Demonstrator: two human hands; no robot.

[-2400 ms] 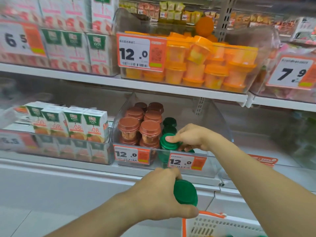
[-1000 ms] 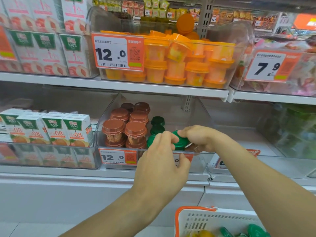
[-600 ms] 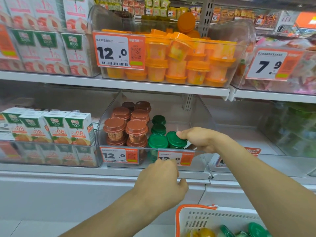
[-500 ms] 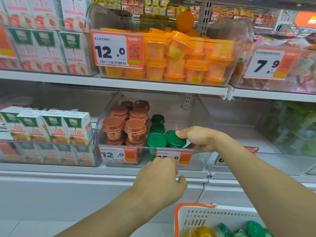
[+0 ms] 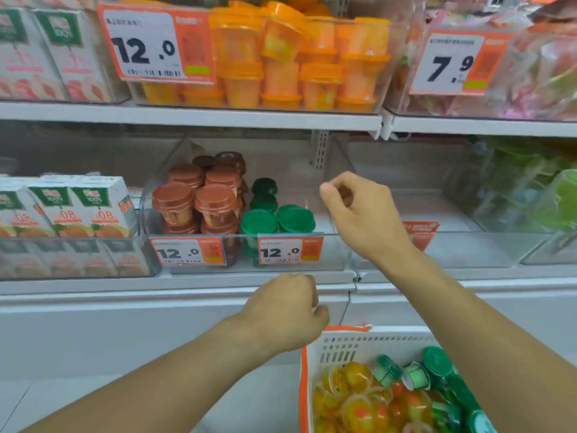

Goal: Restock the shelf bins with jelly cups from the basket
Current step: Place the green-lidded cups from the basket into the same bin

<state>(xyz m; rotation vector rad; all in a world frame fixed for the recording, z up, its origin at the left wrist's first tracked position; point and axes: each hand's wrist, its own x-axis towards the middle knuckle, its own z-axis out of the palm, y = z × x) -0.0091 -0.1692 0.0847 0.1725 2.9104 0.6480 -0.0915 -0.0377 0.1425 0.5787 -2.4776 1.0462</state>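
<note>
A clear shelf bin [image 5: 337,248] on the middle shelf holds brown-lidded jelly cups [image 5: 215,201] on its left and several green-lidded jelly cups [image 5: 295,218] beside them. My right hand [image 5: 362,214] hovers just right of the green cups, above the bin's front right corner, fingers loosely curled and holding nothing. My left hand [image 5: 287,310] is lower, in front of the shelf edge, fingers curled with nothing visible in them. A white basket with an orange rim [image 5: 343,348] at the bottom right holds green-lidded cups [image 5: 437,364] and orange-yellow jelly cups [image 5: 359,407].
The upper shelf carries a clear bin of orange jelly cups [image 5: 281,67] and, to its right, a bin tagged 7.9 [image 5: 452,64]. Juice cartons [image 5: 93,207] stand in the bin to the left. Another clear bin [image 5: 437,245] sits right of my right hand.
My right hand let go of the green cup, now standing in the bin, and lifted up to the right. My left hand sank toward the basket. The view tilted down, showing more of the basket.
</note>
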